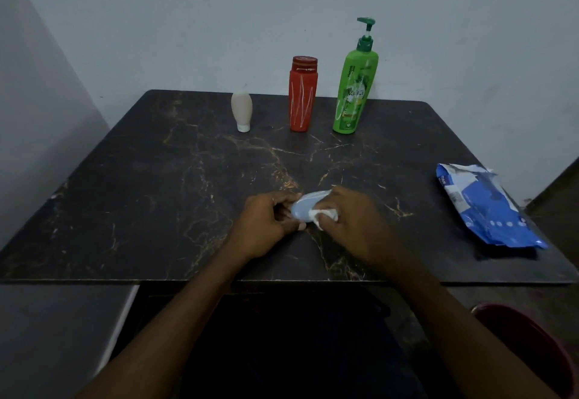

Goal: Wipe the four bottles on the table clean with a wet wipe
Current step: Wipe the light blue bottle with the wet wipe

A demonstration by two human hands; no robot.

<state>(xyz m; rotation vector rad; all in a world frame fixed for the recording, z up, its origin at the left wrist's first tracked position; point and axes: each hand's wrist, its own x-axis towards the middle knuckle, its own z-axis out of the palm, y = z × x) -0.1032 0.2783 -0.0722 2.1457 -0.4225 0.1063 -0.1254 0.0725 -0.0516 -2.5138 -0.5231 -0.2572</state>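
Blue wipes pack [488, 207] flat at right; red rounded object [529, 345] lower right, cropped; grey wall [188, 23] behind.

The worktop [156, 195] is black marble veined gold-brown. Toward twelve o'clock: a beige bottle [241, 107] with a white cap, a red bottle [303, 98] streaked white, a green pump bottle [355, 91]. At three o'clock, a blue-and-white packet [488, 207]. Centre: a pale blue bottle [304, 208] and a white wipe [317, 222].

— What covered the arms?
— The left hand [266, 223] and right hand [352, 220] were bare, both forearms [185, 304] bare too, back from the grip.
— Any clothing?
— Some dark fabric [297, 351] over the lap, nearer than the grip.
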